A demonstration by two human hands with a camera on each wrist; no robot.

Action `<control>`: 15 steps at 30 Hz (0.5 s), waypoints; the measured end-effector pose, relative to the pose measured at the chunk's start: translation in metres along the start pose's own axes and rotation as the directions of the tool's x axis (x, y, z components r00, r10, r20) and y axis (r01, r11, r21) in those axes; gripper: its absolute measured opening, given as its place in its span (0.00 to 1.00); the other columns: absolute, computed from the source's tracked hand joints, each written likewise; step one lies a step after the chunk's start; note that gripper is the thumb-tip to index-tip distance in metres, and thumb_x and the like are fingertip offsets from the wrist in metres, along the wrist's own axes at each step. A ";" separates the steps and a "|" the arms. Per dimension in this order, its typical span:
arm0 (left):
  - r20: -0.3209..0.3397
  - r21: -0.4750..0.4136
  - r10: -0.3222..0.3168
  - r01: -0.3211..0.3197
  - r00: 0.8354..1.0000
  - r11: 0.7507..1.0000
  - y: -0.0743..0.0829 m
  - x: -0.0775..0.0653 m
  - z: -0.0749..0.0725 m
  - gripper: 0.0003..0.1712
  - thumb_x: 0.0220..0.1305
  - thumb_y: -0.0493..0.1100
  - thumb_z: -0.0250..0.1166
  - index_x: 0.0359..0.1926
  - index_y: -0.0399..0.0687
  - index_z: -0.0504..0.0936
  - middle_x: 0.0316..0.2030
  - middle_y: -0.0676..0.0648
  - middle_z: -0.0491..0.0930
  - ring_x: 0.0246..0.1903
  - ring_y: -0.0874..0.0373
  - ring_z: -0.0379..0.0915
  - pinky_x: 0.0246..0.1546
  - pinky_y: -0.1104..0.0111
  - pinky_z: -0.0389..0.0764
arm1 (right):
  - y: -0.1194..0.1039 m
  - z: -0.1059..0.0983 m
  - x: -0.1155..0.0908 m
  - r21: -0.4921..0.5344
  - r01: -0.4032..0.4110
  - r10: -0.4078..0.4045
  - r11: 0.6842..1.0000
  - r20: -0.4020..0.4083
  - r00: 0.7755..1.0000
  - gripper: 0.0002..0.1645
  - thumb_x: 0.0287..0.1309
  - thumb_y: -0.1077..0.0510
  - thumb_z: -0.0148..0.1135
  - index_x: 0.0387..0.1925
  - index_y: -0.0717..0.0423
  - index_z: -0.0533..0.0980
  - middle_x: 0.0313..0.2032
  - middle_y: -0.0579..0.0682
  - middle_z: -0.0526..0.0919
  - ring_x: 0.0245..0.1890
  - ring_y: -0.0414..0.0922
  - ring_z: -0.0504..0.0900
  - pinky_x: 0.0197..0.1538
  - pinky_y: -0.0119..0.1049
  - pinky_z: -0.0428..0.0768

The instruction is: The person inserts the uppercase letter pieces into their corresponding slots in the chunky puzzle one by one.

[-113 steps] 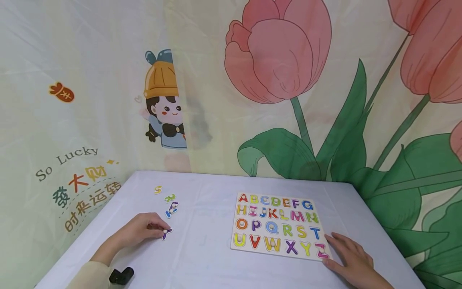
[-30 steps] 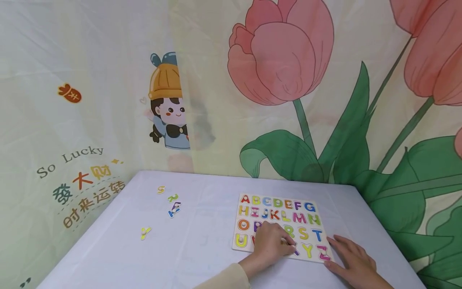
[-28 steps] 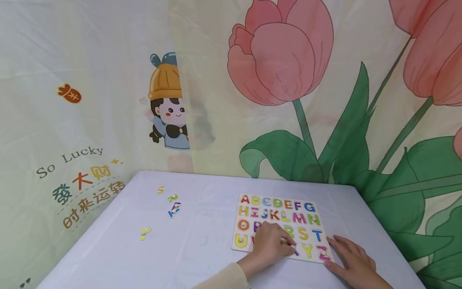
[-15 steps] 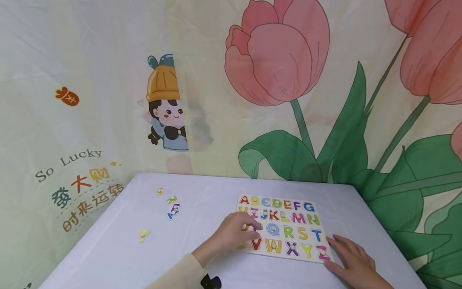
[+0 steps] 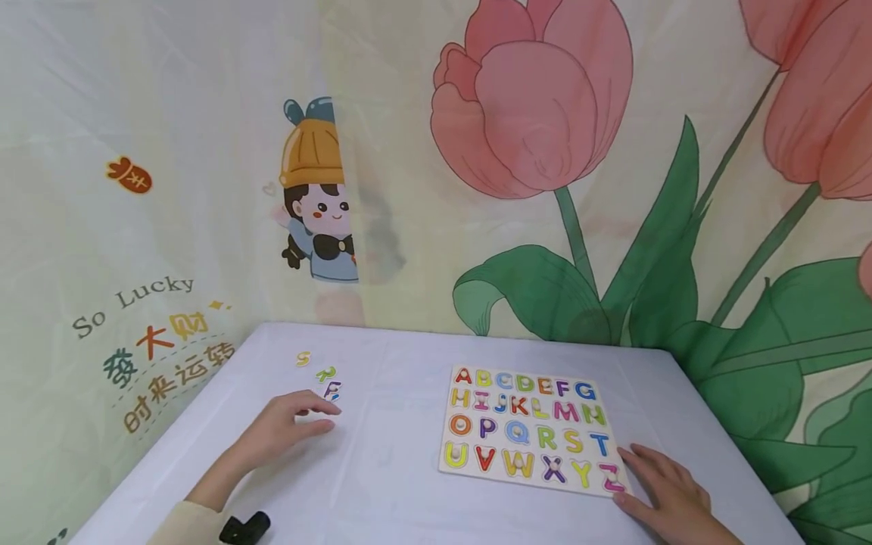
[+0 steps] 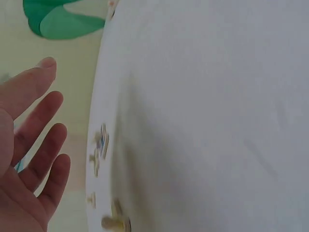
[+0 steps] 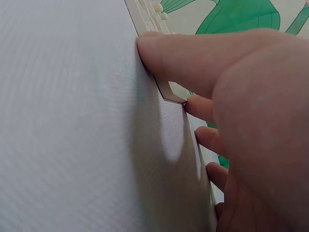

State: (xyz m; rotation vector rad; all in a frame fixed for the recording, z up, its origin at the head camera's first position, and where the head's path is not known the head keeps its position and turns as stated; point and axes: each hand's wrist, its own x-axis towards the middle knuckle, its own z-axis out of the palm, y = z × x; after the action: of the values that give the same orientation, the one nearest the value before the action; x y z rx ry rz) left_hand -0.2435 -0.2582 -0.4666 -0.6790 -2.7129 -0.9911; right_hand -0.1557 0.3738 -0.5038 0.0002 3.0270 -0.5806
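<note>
My left hand (image 5: 282,428) hovers over the left part of the table, thumb and fingers apart and holding nothing. Just beyond its fingertips lie loose knobbed letter pieces: a purple one (image 5: 331,389), a green R (image 5: 326,373) and a yellow S (image 5: 303,359). A blue piece (image 5: 335,397) is mostly hidden by the hand. In the left wrist view a yellow piece (image 6: 116,222) shows its knob. At right, my right hand (image 5: 671,492) rests against the near right corner of the alphabet board (image 5: 500,478), thumb on its edge. The purple X (image 5: 553,469) sits in the board with a knob.
A white cloth covers the table (image 5: 388,499). Behind it hangs a printed curtain (image 5: 402,166) with tulips and a cartoon figure. A black device (image 5: 245,527) is by the left wrist.
My left hand pinched the purple X at the left, brought it to the board, let go and moved back left. The X now lies in the board's bottom row. The right hand has stayed put.
</note>
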 end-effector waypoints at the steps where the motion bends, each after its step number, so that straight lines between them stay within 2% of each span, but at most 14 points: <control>1: -0.011 0.029 -0.017 0.017 1.000 0.999 -0.008 -0.006 -0.007 0.09 0.65 0.50 0.77 0.47 0.65 0.92 0.44 0.65 0.87 0.48 0.65 0.82 0.51 0.59 0.83 | -0.001 -0.001 0.000 0.004 -0.003 0.003 1.000 0.000 1.000 0.55 0.64 0.26 0.65 0.77 0.57 0.67 0.74 0.69 0.60 0.66 0.76 0.58 0.55 0.88 0.60; 4: -0.039 0.108 -0.084 0.088 0.996 0.990 -0.027 -0.024 -0.026 0.11 0.63 0.49 0.79 0.46 0.67 0.91 0.44 0.65 0.87 0.49 0.63 0.82 0.52 0.57 0.83 | -0.003 -0.003 0.000 0.011 -0.013 0.013 1.000 0.002 1.000 0.55 0.63 0.25 0.65 0.77 0.56 0.67 0.75 0.69 0.59 0.66 0.77 0.56 0.56 0.87 0.59; 8: -0.030 0.131 -0.191 0.194 0.981 0.972 -0.047 -0.040 -0.042 0.12 0.62 0.52 0.79 0.47 0.66 0.91 0.49 0.59 0.88 0.54 0.53 0.82 0.54 0.51 0.82 | -0.003 -0.003 -0.001 0.010 -0.020 0.020 1.000 0.003 1.000 0.55 0.62 0.25 0.66 0.77 0.56 0.67 0.75 0.69 0.58 0.67 0.77 0.55 0.56 0.88 0.59; 11: 0.001 0.125 -0.229 0.227 0.973 0.966 -0.058 -0.048 -0.045 0.14 0.62 0.53 0.79 0.49 0.63 0.91 0.51 0.54 0.88 0.56 0.48 0.81 0.54 0.49 0.81 | -0.003 -0.003 -0.002 0.013 -0.019 0.019 1.000 0.000 1.000 0.55 0.63 0.25 0.66 0.77 0.56 0.67 0.75 0.69 0.58 0.67 0.77 0.55 0.56 0.88 0.59; 15: 0.016 0.129 -0.246 0.242 0.969 0.962 -0.070 -0.053 -0.045 0.13 0.61 0.55 0.79 0.47 0.65 0.91 0.50 0.56 0.87 0.53 0.53 0.81 0.51 0.56 0.81 | -0.003 -0.003 -0.002 0.021 -0.016 0.016 1.000 0.003 1.000 0.55 0.63 0.26 0.66 0.77 0.56 0.67 0.75 0.69 0.58 0.67 0.77 0.56 0.56 0.87 0.58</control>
State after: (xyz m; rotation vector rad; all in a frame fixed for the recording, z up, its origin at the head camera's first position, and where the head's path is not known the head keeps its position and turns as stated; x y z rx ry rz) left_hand -0.2293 -0.3531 -0.4887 -0.3465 -2.9087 -0.8529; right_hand -0.1538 0.3720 -0.5001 0.0250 3.0155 -0.6099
